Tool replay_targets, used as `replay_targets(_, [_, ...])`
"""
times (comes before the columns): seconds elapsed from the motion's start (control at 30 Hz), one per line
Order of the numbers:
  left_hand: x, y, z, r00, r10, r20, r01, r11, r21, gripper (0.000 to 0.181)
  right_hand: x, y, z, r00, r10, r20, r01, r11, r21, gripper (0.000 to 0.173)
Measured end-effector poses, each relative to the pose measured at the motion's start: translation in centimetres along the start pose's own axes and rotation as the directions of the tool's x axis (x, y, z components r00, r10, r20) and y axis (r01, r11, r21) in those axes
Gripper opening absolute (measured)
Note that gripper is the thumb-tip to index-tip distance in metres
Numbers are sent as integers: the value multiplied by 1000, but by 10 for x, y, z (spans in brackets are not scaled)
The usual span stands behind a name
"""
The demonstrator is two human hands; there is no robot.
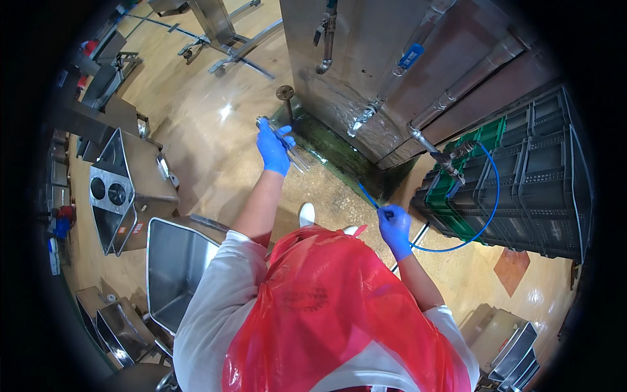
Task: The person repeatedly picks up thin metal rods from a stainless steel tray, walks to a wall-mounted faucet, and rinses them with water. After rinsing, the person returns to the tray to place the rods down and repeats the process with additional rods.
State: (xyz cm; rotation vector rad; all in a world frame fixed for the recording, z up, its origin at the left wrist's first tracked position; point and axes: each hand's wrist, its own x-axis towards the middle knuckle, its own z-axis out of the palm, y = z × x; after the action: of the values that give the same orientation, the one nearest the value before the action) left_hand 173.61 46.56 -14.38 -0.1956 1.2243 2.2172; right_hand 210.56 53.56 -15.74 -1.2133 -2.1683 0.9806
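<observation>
My left hand (pixel 273 149), in a blue glove, grips a metal piece with several thin prongs (pixel 297 159), held over the floor beside a wet, green-stained drain trough (pixel 338 152). In my right hand (pixel 395 230), also gloved in blue, is a thin blue hose (pixel 495 196) whose free end points toward the trough. The hose loops round to a pipe valve (pixel 455 164) at the right. Whether water leaves the hose end, I cannot tell. I wear a red plastic apron (pixel 318 304) over white sleeves.
Stacked dark grey and green plastic crates (pixel 519 181) stand at the right. Metal pipes (pixel 441 103) run down a steel wall panel (pixel 343 59). An upright pipe with a round flange (pixel 284 92) rises by the trough. Steel tub carts (pixel 176 274) stand at the left, others at the lower right.
</observation>
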Motion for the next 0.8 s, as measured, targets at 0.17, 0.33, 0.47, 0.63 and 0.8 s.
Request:
replay_targets(0.17, [25, -17, -18, 979, -194, 68, 203, 963, -175, 36, -8, -23, 3, 998, -21, -52, 29, 987, 156, 8])
replay_targets(0.33, [-2, -34, 19, 993, -87, 73, 97, 986, -135, 36, -6, -83, 1, 991, -133, -29, 136, 961, 239, 5])
replay_targets(0.47, [-3, -32, 23, 993, -57, 99, 61, 997, -42, 37, -4, -89, 6, 984, -174, -46, 180, 954, 239, 6])
replay_targets(0.63, [-19, -27, 32, 993, -35, 114, 37, 999, -10, 32, -1, -88, 10, 976, -209, -59, 216, 954, 209, 6])
replay_targets(0.8, [-22, -25, 31, 992, -51, 119, 49, 999, 24, 29, 0, -90, 19, 987, -150, -48, 158, 952, 261, 8])
